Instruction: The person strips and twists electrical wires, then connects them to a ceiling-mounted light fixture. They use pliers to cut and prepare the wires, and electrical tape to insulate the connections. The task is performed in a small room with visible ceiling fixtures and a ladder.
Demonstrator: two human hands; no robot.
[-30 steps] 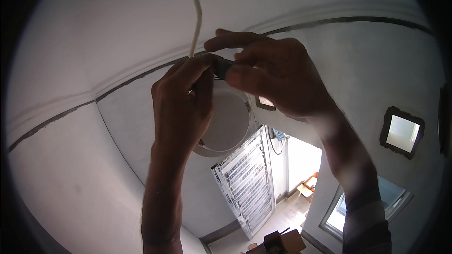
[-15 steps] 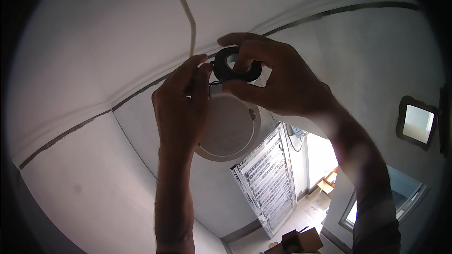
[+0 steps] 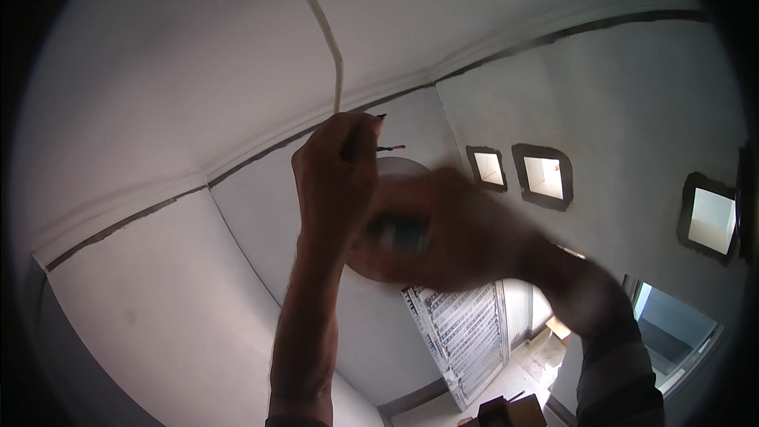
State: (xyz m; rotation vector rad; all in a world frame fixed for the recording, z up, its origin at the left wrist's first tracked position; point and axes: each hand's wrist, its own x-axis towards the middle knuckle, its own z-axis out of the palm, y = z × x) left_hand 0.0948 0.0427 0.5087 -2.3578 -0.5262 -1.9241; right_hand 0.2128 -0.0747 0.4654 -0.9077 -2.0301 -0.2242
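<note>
My left hand (image 3: 336, 178) is closed round the lower end of a white cable (image 3: 322, 24) that hangs from the ceiling. Past its fingertips pokes a small black end (image 3: 382, 117), which looks like tape. Just below that, a thin dark wire (image 3: 389, 148) with a bare copper-coloured tip sticks out to the right. My right hand (image 3: 474, 229), smeared by motion, grips a roll of black tape (image 3: 405, 235) lower down. Behind both hands is a round pale light fixture (image 3: 405, 166), mostly covered by them.
The wall on the right has small square openings (image 3: 544, 178) with dark edges and a window (image 3: 672, 332) below. A panel wrapped in printed film (image 3: 466, 340) leans lower down, near an open cardboard box (image 3: 522, 411) on the floor.
My right hand has dropped with the tape roll, away from my left fingertips. My left hand has shifted slightly right and down in view. The copper-tipped wire now shows.
</note>
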